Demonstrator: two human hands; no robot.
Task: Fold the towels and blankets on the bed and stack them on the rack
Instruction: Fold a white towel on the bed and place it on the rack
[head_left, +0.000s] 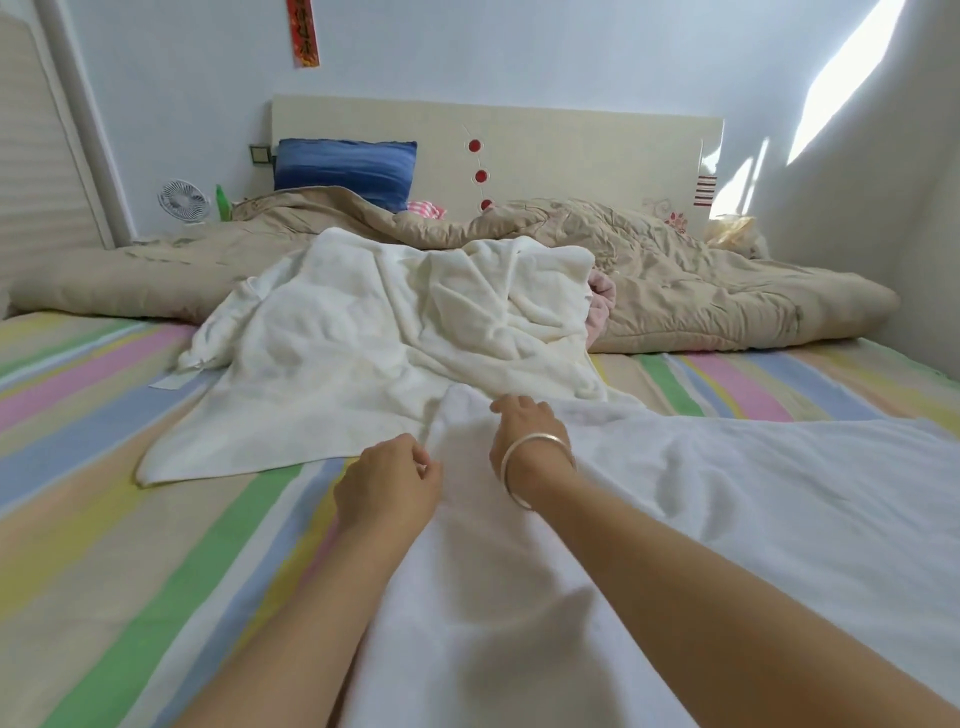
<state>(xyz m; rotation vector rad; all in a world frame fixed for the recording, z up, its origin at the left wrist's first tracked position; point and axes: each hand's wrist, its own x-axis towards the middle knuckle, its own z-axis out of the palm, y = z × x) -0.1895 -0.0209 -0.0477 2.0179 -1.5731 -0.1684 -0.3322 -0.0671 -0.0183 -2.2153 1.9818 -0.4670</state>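
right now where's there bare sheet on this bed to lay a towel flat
Widest bare sheet: near left, bordered by the cream towel, the left hand and the bed's edge. A smaller strip lies right, between the quilt and the white towel. The middle is crowded with both towels; the quilt fills the head end.

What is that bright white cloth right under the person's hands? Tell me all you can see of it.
The white towel looks soft, plush and plain. It lies unfolded and mildly rumpled on the striped sheet, running off the picture's bottom and right edges. Its far end meets the cream towel. The left hand pinches its left edge. The right hand rests near the far end with its fingers bent.
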